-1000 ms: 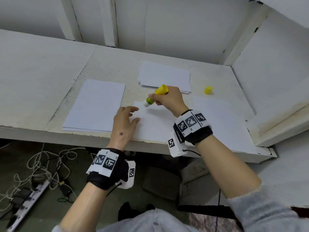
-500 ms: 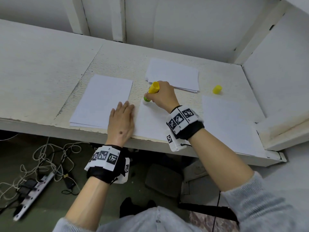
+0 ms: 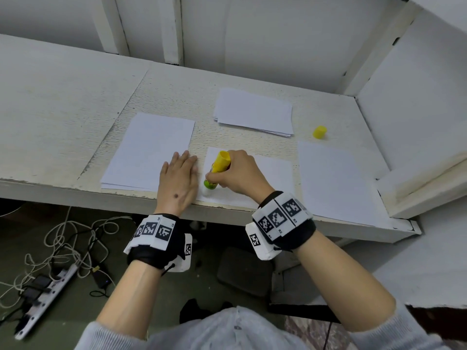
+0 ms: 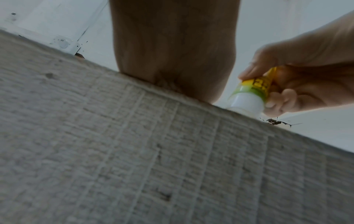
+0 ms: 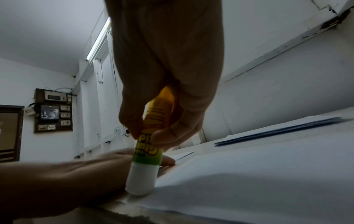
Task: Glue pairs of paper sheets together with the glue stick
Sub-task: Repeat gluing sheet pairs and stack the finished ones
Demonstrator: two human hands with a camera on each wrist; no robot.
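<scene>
Here we see two hands at the desk's (image 3: pixel 63 102) near edge: the left hand (image 3: pixel 178 184) lies flat, fingers straight, beside one sheet (image 3: pixel 265 173), while the right hand's (image 3: pixel 240 174) fingers grip one yellow glue stick (image 3: pixel 217 170), its tip on that sheet's near left corner. To either side lie a left stack (image 3: pixel 149 147) and a right sheet (image 3: pixel 333 178). Farther back we count one more paper stack (image 3: pixel 254 112) and one yellow cap (image 3: pixel 319 132).

grey sleeves (image 3: pixel 414 327), black marker-tagged wristbands (image 3: pixel 283 221)
</scene>
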